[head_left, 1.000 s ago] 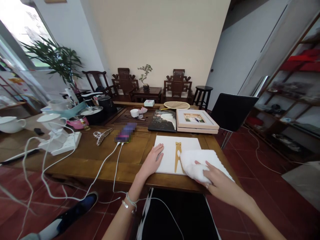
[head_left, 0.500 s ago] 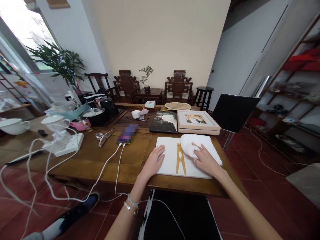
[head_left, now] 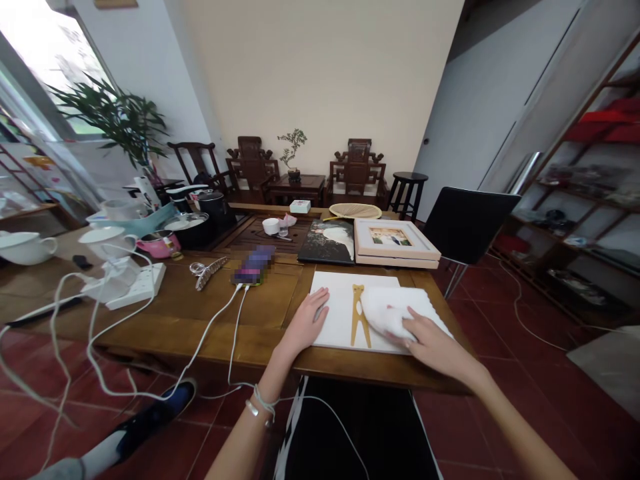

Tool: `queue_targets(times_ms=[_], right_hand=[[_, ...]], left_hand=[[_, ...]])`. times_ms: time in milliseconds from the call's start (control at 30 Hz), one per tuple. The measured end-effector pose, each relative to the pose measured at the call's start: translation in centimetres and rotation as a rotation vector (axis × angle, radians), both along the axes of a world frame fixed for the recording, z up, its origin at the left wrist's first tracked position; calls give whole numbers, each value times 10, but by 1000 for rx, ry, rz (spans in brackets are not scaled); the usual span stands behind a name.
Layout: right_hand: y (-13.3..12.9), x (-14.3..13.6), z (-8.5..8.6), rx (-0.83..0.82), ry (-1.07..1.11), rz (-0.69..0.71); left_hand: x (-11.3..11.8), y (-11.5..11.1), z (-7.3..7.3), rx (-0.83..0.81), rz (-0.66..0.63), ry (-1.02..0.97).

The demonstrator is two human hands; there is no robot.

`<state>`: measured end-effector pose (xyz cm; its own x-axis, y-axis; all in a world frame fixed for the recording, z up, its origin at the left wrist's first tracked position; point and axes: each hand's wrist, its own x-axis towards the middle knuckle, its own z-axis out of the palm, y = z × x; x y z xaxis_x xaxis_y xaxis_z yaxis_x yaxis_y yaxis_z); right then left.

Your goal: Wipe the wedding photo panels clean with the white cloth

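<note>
A flat white board lies on the near edge of the wooden table. My left hand rests flat on the board's left edge, fingers stretched out and holding nothing. My right hand is closed on a bunched white towel, pressing it on the board's right side. The towel covers much of that side, and some fingertips are hidden in its folds. Between the hands, on the board, lies a flat yellow cutout with a small eared head and two long legs; the towel's edge touches or nearly touches it.
Beyond the board are a dark picture panel and a framed photo. Left of it lie a phone with white cables, a hair claw and a power strip. A black chair stands right. Someone's shoe is lower left.
My right hand has moved right and toward me, dragging the towel with it; the towel now hangs past the board's right side. My left hand and the yellow cutout stay put on the board.
</note>
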<state>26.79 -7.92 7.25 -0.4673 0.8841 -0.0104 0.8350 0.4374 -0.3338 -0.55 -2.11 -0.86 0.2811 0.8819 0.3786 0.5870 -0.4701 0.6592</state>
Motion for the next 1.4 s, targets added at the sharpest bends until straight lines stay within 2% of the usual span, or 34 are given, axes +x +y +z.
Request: queue_targets(times_ms=[167, 233, 300, 400, 600, 700, 800, 1000, 1100, 1200, 1400], right_hand=[[60, -20, -11, 81, 130, -83], [71, -28, -17, 125, 153, -81], [71, -34, -23, 160, 138, -59], [49, -42, -28, 187, 97, 21], [-24, -51, -25, 156, 87, 234], [-34, -51, -23, 145, 96, 251], [-13, -51, -22, 164, 82, 220], [60, -62, -20, 205, 35, 100], [74, -68, -19, 205, -2, 88], [62, -72, -19, 238, -39, 120], [-8, -75, -17, 197, -34, 202]], left_hand=[[-1, 1, -1, 4, -4, -1], [-1, 0, 0, 5, -5, 5], [0, 0, 0, 3, -3, 13], [0, 0, 0, 1, -2, 18], [0, 0, 0, 10, -3, -2], [0, 0, 0, 1, -3, -1], [0, 0, 0, 2, -5, 0], [0, 1, -1, 0, -6, -6], [0, 0, -1, 7, -6, -6], [0, 0, -1, 12, -3, -2], [0, 0, -1, 23, -9, -4]])
